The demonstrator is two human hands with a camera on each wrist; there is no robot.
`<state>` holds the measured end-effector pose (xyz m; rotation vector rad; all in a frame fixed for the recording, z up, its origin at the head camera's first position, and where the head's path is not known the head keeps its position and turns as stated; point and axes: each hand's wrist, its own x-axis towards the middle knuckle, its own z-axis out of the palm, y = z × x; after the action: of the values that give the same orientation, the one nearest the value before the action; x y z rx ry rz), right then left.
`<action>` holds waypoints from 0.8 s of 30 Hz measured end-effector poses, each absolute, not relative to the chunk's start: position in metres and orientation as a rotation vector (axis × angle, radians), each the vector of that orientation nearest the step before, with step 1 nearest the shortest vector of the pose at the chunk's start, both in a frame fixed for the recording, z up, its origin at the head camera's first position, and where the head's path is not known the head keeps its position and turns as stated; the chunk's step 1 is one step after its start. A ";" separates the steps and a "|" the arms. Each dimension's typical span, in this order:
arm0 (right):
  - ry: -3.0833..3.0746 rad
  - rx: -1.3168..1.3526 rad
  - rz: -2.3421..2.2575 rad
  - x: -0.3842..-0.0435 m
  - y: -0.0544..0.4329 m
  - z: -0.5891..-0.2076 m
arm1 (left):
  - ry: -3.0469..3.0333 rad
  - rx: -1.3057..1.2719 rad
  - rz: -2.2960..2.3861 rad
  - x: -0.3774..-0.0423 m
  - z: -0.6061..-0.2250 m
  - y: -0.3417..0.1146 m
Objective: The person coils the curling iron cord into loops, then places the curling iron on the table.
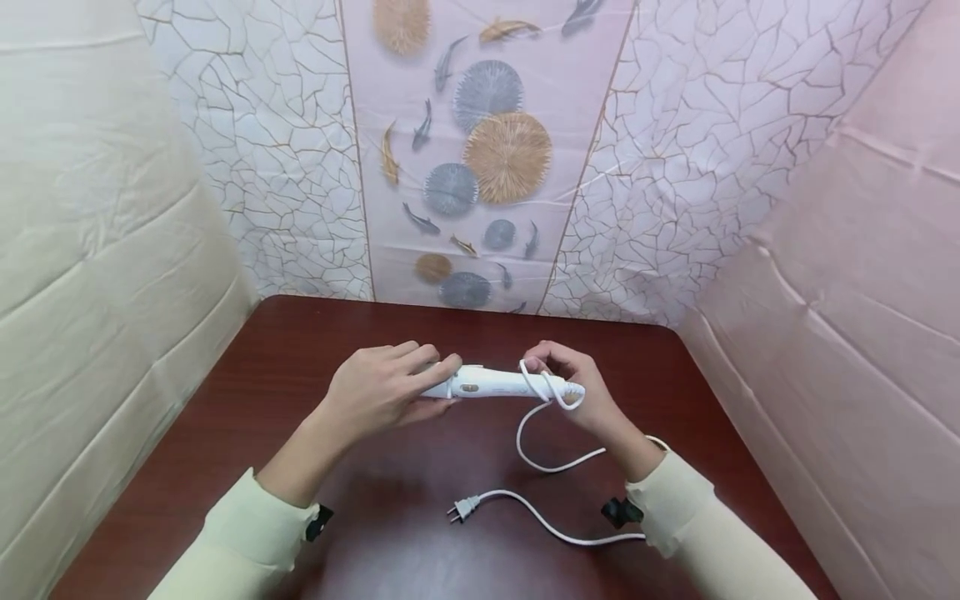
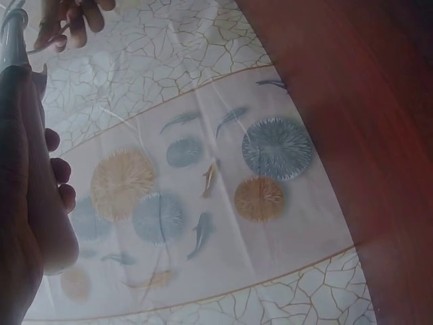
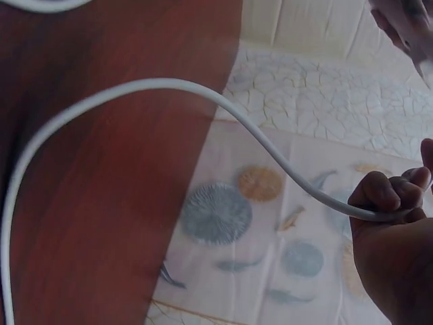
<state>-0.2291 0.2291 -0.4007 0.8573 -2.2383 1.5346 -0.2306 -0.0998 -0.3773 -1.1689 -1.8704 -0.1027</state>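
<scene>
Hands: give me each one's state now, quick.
Left hand: grips the white appliance at its left end.
Right hand: pinches the white cord against the appliance.

**Soft, even light; wrist views dim and blurred**

The head view is bright and sharp, with straight wall seams bowing outward toward its edges. The dark worktop (image 1: 390, 517) carries faint sheen and soft shadows under the forearms. Both wrist views are duller, hazy, and out of focus on the nearest fingers (image 3: 379, 193).
</scene>
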 end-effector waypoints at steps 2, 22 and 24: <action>-2.250 0.778 1.529 -0.227 0.226 -0.407 | -1.881 -1.149 -0.106 -0.231 -0.377 -0.101; -2.334 0.610 1.633 -0.219 0.207 -0.423 | -1.917 -1.084 -0.080 -0.238 -0.375 -0.115; -2.366 0.645 1.513 -0.217 0.205 -0.423 | -1.919 -1.072 -0.071 -0.239 -0.374 -0.115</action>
<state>-0.2167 0.2047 -0.4226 0.6452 -2.3658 1.5129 -0.2389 -0.1149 -0.3737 -1.0720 -1.9191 -0.0711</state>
